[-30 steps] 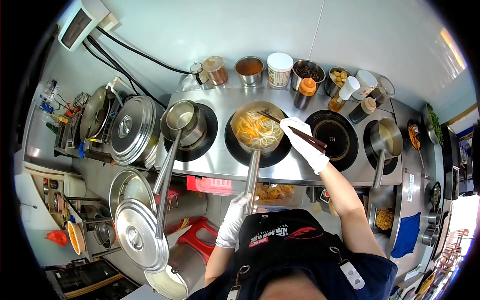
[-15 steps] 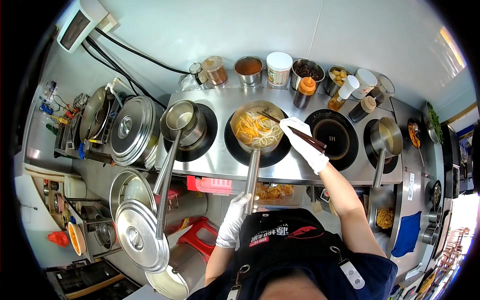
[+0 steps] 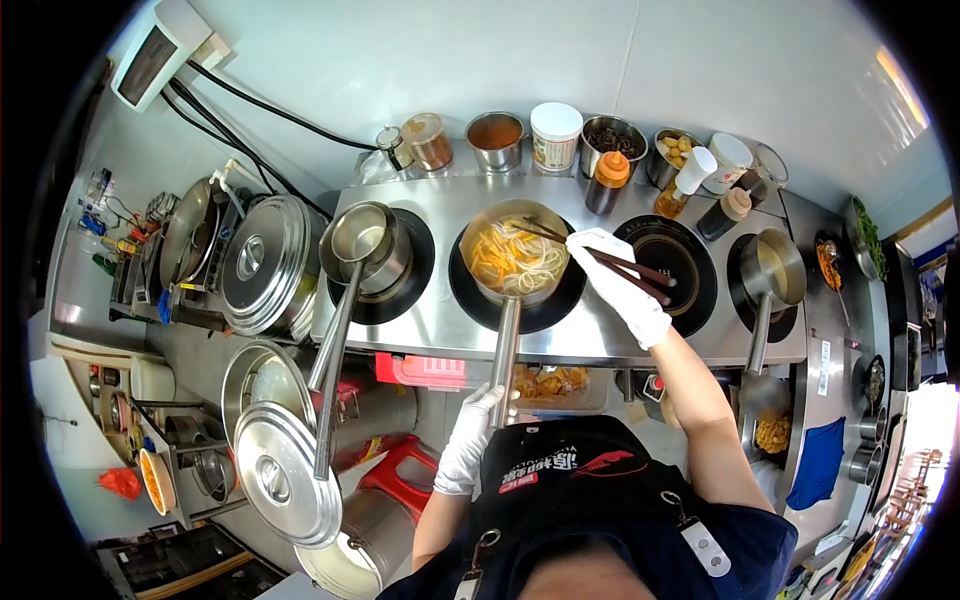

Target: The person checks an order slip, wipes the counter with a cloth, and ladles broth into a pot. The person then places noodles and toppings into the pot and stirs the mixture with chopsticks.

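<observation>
A long-handled saucepan [image 3: 508, 345] stands on an induction plate, holding noodles and orange strips [image 3: 510, 258] in liquid. Its handle end is gripped by my left hand [image 3: 473, 432], gloved in white, near my apron. My right hand [image 3: 618, 283], also gloved, is closed around dark chopsticks [image 3: 640, 272] at the pan's right side. The chopstick tips are at the food near the pan's upper right, slightly apart. Whether they pinch anything is too small to tell.
Left of the pan is a pot [image 3: 383, 268] with a ladle [image 3: 360, 232] on it. Bottles [image 3: 607, 182] and tubs [image 3: 556, 137] line the back. Another saucepan [image 3: 773, 268] is at the right. Large lidded pots [image 3: 268, 262] stand at the left.
My right hand has shifted slightly right and down, and the chopsticks have spread apart. My left hand keeps its hold on the handle.
</observation>
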Demonstrator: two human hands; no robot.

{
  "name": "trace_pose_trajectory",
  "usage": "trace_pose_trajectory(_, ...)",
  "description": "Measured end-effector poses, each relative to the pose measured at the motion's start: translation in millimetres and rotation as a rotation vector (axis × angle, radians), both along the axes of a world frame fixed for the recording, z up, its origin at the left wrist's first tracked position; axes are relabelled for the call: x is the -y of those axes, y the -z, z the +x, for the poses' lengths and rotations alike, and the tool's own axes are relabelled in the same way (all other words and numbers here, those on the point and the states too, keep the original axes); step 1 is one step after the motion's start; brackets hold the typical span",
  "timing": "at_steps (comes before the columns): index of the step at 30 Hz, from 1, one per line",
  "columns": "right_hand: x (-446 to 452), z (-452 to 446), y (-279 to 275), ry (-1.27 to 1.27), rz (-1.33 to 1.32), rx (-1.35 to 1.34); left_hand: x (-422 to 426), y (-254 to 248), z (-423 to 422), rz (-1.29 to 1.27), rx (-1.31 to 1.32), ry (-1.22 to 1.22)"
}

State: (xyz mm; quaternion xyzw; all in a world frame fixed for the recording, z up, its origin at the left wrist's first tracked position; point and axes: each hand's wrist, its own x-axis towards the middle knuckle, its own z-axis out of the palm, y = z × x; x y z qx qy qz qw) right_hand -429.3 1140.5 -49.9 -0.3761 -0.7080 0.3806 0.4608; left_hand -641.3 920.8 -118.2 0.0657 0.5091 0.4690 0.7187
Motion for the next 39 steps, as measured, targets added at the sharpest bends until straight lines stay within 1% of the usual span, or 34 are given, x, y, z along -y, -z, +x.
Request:
trace_pose_trajectory(2, 8, 5, -15, 0.017, 0.004, 0.025, 0, 0, 0, -0.004, -0.016, -0.001)
trace_pose_trajectory(3, 10, 8, -18, -0.023, 0.031, -0.021, 0, -2, 0, -0.005, -0.018, 0.001)
trace_pose_trajectory(6, 21, 14, -23, -0.019, -0.091, 0.118, -1, -2, 1, -0.001, -0.023, 0.012)
trace_pose_trajectory(7, 23, 15, -15, -0.045, -0.147, 0.130, -1, 0, 0, 0.005, -0.027, 0.017)
trace_pose_trajectory(8, 27, 14, -14, -0.082, -0.137, 0.164, -1, 1, 0, 0.012, -0.032, 0.021)
trace_pose_trajectory(10, 34, 8, 4, -0.216, -0.122, -0.015, -2, 2, -1, 0.012, -0.028, 0.020)
trace_pose_trajectory(11, 33, 3, 1, -0.280, 0.224, 0.149, -1, 2, 0, 0.011, -0.025, 0.021)
trace_pose_trajectory(12, 38, -2, -2, -0.295, 0.112, 0.116, -2, 1, 0, 0.008, -0.022, 0.022)
trace_pose_trajectory(14, 38, -5, -14, -0.263, -0.138, 0.050, -2, 0, 0, 0.004, -0.020, 0.025)
trace_pose_trajectory(15, 31, -3, -10, -0.242, -0.127, 0.047, -2, 0, 0, 0.010, -0.018, 0.025)
trace_pose_trajectory(16, 30, -2, -14, -0.120, -0.254, 0.035, -2, 0, 0, 0.016, -0.016, 0.022)
trace_pose_trajectory(18, 26, 4, -26, -0.035, -0.060, 0.025, -1, 1, 0, 0.016, -0.015, 0.011)
trace_pose_trajectory(19, 25, 5, -29, -0.012, -0.114, -0.038, -1, 2, 0, 0.009, -0.018, 0.009)
trace_pose_trajectory(20, 26, 3, -34, -0.011, -0.106, -0.028, 0, 3, 1, 0.002, -0.022, 0.007)
trace_pose_trajectory(22, 21, 0, -22, -0.104, -0.045, 0.032, 0, 5, 1, 0.006, -0.013, 0.009)
trace_pose_trajectory(23, 22, -5, -14, -0.157, -0.171, 0.020, 0, 6, 0, 0.009, -0.010, 0.011)
trace_pose_trajectory(24, 24, -10, -12, -0.206, -0.136, 0.049, -1, 7, 0, 0.011, -0.006, 0.010)
trace_pose_trajectory(26, 12, -5, 10, -0.146, -0.058, 0.085, 0, 10, -1, 0.012, 0.004, 0.009)
trace_pose_trajectory(27, 8, -2, 15, -0.091, -0.116, 0.034, 0, 8, -1, 0.009, 0.000, 0.008)
trace_pose_trajectory(28, 3, 1, 26, -0.052, -0.104, 0.006, 0, 6, 0, 0.006, -0.004, 0.007)
trace_pose_trajectory(31, 3, 6, 16, -0.042, -0.104, 0.006, 0, 4, 1, 0.006, -0.018, 0.005)
trace_pose_trajectory(35, 17, 17, -28, -0.015, -0.102, 0.100, 0, -1, 2, 0.001, -0.031, -0.001)
trace_pose_trajectory(36, 21, 18, -38, -0.002, -0.158, 0.106, 0, 0, 2, 0.001, -0.030, -0.004)
trace_pose_trajectory(38, 24, 20, -39, -0.009, -0.153, 0.191, 0, 1, 2, 0.003, -0.028, -0.004)
trace_pose_trajectory(39, 26, 20, -33, -0.013, -0.128, 0.125, 0, 2, 2, 0.003, -0.027, 0.000)
